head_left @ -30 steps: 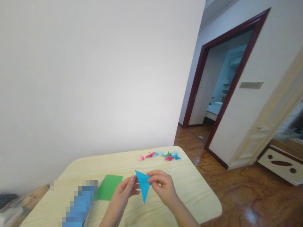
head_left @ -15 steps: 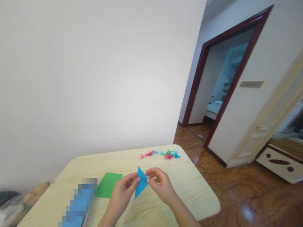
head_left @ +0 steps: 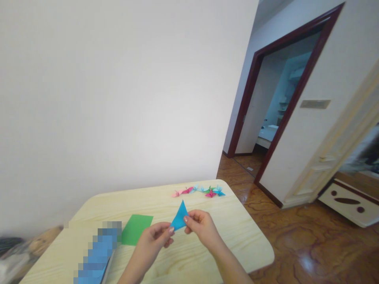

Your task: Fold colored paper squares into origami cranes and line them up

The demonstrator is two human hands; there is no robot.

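A blue paper folded into a triangle (head_left: 179, 216) is held above the light wooden table (head_left: 237, 236), its tip pointing up and away from me. My left hand (head_left: 154, 238) pinches its lower left corner between thumb and fingers. My right hand (head_left: 199, 228) pinches its right edge, fingers curled. A flat green sheet of paper (head_left: 135, 235) lies on the table just left of my left hand.
A row of small folded paper figures (head_left: 199, 191) in pink, blue, green and red lies near the table's far edge. A blurred blue object (head_left: 96, 256) sits at the near left. A white wall stands behind; an open doorway (head_left: 278, 106) and wood floor lie to the right.
The blue triangle has been turned in my hands: its long tip pointed down toward me a second ago and now points up and away. Both hands kept their pinch.
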